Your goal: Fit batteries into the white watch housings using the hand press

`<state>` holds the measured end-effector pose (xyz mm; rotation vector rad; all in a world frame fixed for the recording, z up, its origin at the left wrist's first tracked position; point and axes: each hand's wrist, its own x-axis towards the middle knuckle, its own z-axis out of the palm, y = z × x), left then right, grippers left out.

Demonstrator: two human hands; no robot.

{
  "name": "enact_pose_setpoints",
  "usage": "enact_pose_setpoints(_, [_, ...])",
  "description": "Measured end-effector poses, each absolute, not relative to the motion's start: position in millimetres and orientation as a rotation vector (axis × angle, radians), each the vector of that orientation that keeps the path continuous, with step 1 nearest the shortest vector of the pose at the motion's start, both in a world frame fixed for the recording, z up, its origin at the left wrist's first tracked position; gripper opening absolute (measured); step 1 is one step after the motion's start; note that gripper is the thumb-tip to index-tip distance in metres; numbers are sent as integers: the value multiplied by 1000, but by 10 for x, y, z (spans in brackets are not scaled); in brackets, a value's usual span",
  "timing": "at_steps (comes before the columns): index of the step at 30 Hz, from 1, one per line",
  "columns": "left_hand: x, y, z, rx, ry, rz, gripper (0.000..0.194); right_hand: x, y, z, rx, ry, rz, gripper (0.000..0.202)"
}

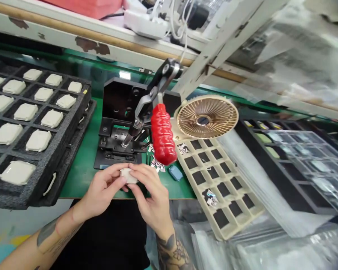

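Note:
Between my two hands, a small off-white rounded-square plastic case [129,175] is held just above the table's front edge. My left hand [105,187] grips its left side with thumb and fingers. From the right, my right hand [150,191] pinches the same case, its fingers over the top. Right behind the hands stands a black toggle-clamp press fixture [121,140] with a thick red handle [163,135] hanging down in front. A blue rounded block [175,173] lies to the right of my right hand. Beside it are scattered small silvery pieces [157,165].
At left, stacked black foam trays [56,140] hold several similar off-white cases. A beige fan [207,117] stands right of the press, above a cream compartment tray [227,232]. Farther right lie a black tray with clear covers [307,150] and plastic bags [256,247]. A shelf beam [59,28] crosses behind.

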<state>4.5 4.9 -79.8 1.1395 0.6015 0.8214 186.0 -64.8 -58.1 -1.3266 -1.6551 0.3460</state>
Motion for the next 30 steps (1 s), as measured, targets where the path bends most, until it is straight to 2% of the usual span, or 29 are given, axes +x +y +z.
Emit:
enact_pose_setpoints(6, [90, 36, -796, 1040, 589, 832, 28, 1904, -678, -631, -1455, -1456, 403, 51])
enact_pose_setpoints(13, [54, 43, -764, 1187, 612, 767, 29, 1890, -627, -532, -1367, -1441, 529, 13])
enact_pose_setpoints(19, [25, 0, -822, 1568, 662, 894, 20, 1758, -683, -565, -1360, -1353, 488, 7])
enact_pose_setpoints(22, [59, -25, -845, 1482, 646, 921, 24, 1793, -673, -459, -1433, -1409, 426, 7])
enact_pose_setpoints(24, [95, -26, -843, 1315, 606, 895, 30, 1859, -586, -271, -1468, -1442, 234, 15])
enact_pose_setpoints(27, [130, -2, -809, 1198, 553, 835, 32, 1946, -309, 110, -1272, -1496, -192, 47])
enact_pose_setpoints(30, [145, 32, -762, 1164, 565, 792, 34, 1919, 76, 416, -1147, -1597, -262, 62])
